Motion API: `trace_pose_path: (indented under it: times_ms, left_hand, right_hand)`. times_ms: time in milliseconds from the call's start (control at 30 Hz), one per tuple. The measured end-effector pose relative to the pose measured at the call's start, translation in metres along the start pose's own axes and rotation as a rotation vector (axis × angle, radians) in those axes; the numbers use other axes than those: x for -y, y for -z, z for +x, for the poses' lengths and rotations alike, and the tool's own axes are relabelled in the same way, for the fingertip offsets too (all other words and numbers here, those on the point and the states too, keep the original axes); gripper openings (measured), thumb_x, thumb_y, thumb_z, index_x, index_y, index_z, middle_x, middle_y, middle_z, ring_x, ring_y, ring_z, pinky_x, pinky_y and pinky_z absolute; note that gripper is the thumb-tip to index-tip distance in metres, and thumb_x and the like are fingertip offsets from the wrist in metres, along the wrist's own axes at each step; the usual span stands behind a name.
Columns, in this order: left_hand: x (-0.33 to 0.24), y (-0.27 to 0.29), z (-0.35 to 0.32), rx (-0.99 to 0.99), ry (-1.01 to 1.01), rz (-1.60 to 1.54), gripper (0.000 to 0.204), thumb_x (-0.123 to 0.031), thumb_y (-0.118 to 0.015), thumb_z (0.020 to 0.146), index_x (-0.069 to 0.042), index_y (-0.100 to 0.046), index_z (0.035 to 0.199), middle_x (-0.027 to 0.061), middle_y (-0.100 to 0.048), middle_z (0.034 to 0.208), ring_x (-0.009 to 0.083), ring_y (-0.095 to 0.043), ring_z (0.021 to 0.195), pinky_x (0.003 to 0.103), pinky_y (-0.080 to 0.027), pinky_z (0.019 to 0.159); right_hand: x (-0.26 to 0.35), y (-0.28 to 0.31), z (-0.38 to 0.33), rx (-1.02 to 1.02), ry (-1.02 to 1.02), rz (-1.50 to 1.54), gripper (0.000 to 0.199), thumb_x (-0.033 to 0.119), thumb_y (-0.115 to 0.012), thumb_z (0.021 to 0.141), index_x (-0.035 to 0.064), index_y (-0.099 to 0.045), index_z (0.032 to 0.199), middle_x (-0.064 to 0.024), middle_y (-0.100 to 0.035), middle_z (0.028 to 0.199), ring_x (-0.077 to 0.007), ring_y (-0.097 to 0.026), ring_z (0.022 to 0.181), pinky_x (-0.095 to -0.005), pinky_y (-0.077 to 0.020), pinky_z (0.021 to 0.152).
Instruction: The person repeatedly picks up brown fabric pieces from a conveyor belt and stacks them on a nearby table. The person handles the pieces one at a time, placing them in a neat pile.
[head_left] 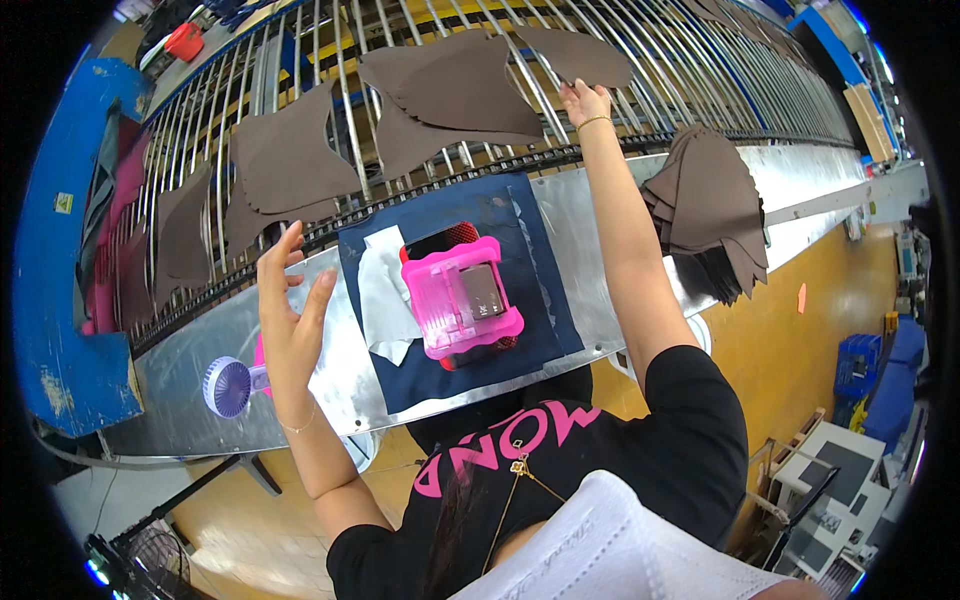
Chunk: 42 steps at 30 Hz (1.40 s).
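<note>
My right hand [587, 103] reaches far over the roller conveyor, its fingertips pinched on the near edge of a brown leather-like piece [578, 55] that lies on the bars. My left hand [293, 300] is held up at the left of a dark blue mat, fingers and thumb apart, with nothing in it. More brown cut pieces lie on the conveyor: an overlapping pair [450, 90] in the middle and another [290, 150] left of it. Right of my right forearm, a fanned stack of brown pieces [700, 195] sits on the metal table.
On the dark blue mat [545, 330] stand a pink plastic stand [440, 310] with a dark block [483, 292] on it, and a white cloth [385, 290]. A small purple fan [228, 387] is at the left. The conveyor bars [650, 70] run along the metal table's [590, 240] far edge.
</note>
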<state>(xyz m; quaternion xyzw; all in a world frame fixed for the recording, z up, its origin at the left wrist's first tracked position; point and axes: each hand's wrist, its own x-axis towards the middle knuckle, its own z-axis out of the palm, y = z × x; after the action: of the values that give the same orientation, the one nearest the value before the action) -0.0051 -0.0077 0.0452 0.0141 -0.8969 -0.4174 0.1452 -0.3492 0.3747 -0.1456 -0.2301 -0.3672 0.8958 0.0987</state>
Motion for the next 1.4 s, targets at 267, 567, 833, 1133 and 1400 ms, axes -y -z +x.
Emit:
trace_pose_path:
  times_ms: [267,567,833,1133,1400]
  left_hand:
    - [0.017,-0.014,0.002,0.058,-0.008,-0.081,0.045,-0.017,-0.067,0.087,-0.008,-0.054,0.129,0.0065,-0.054,0.124,0.0187,-0.053,0.110,0.031,-0.041,0.089]
    - [-0.001,-0.040,0.005,0.118,-0.085,-0.167,0.041,-0.018,-0.067,0.088,-0.007,-0.057,0.125,0.0067,-0.055,0.120,0.0177,-0.052,0.109,0.031,-0.041,0.089]
    - [-0.006,-0.039,-0.005,0.082,-0.094,-0.144,0.043,-0.015,-0.067,0.088,-0.006,-0.054,0.128,0.0085,-0.055,0.122,0.0201,-0.053,0.112,0.033,-0.041,0.091]
    - [0.000,-0.029,-0.013,0.098,-0.070,-0.123,0.043,-0.011,-0.066,0.086,-0.006,-0.055,0.127,0.0097,-0.058,0.121,0.0205,-0.055,0.111,0.033,-0.042,0.091]
    - [-0.023,-0.043,0.010,0.136,-0.222,-0.190,0.045,-0.007,-0.067,0.083,-0.006,-0.056,0.127,0.0090,-0.058,0.118,0.0194,-0.056,0.108,0.031,-0.043,0.089]
  right_hand:
    - [0.116,0.049,-0.188,0.189,0.853,-0.621,0.021,0.014,-0.067,0.088,0.0060,-0.064,0.107,-0.0027,-0.061,0.094,-0.0076,-0.057,0.081,-0.0228,-0.0484,0.068]
    - [0.279,0.257,-0.181,-0.597,0.391,-1.946,0.064,0.055,-0.067,0.079,0.0073,-0.063,0.121,-0.0193,-0.061,0.118,-0.0321,-0.058,0.111,-0.0414,-0.0469,0.093]
    - [0.279,0.215,-0.205,-0.665,0.352,-2.249,0.062,0.054,-0.067,0.080,0.0054,-0.063,0.118,-0.0163,-0.061,0.117,-0.0311,-0.059,0.110,-0.0419,-0.0485,0.091]
    - [0.302,0.191,-0.220,-0.538,0.150,-2.134,0.030,0.031,-0.054,0.094,0.0097,-0.064,0.112,-0.0131,-0.070,0.092,-0.0237,-0.070,0.075,-0.0385,-0.0526,0.077]
    - [0.300,0.075,-0.323,-0.147,0.954,-1.618,0.030,0.026,-0.056,0.096,0.0124,-0.064,0.122,-0.0089,-0.066,0.063,-0.0104,-0.068,0.061,-0.0227,-0.0485,0.054]
